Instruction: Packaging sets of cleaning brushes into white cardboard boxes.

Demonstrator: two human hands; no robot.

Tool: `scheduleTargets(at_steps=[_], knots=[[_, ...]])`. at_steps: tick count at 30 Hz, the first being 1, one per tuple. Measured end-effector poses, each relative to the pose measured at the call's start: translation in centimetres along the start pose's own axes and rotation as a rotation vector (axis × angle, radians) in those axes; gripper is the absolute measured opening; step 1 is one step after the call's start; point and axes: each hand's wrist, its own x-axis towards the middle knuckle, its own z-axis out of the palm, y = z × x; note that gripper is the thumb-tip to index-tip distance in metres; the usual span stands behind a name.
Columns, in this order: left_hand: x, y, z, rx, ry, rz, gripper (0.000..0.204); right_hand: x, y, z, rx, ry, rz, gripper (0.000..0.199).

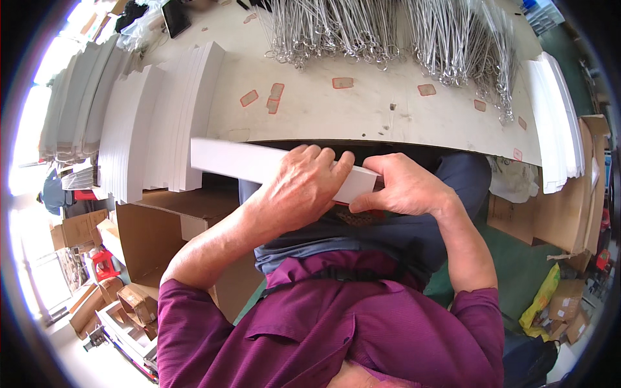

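A long, narrow white box [236, 160] lies slantwise across my lap, at the near edge of the table. My left hand [309, 176] is wrapped over it from above, a little right of its middle. At the box's right end is my right hand [404, 185], its thumb and fingers closed around the end. Whether a flap is folded there is hidden by the fingers. Beyond both hands, on the table, lie thick bundles of metal skewers [333, 29] with ring ends pointing toward me.
Stacks of long white boxes [178, 116] stand at the table's left, more white boxes [553, 119] at its right edge. Open cardboard cartons [152, 239] sit below left, another carton [556, 200] at right. Small red-edged labels [343, 83] dot the tabletop [369, 110].
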Motion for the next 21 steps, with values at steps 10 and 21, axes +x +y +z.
scheduleTargets(at_steps=[10,21], knots=[[-1.5,-0.5,2.9,-0.217,0.158,-0.087,0.055,-2.1,-0.1,-0.2,-0.361,0.436,-0.336,0.051],[-2.5,-1.1,3.2,-0.301,0.211,-0.184,0.053,-3.3,4.3,-1.4,-0.146,0.997,-0.225,0.035]])
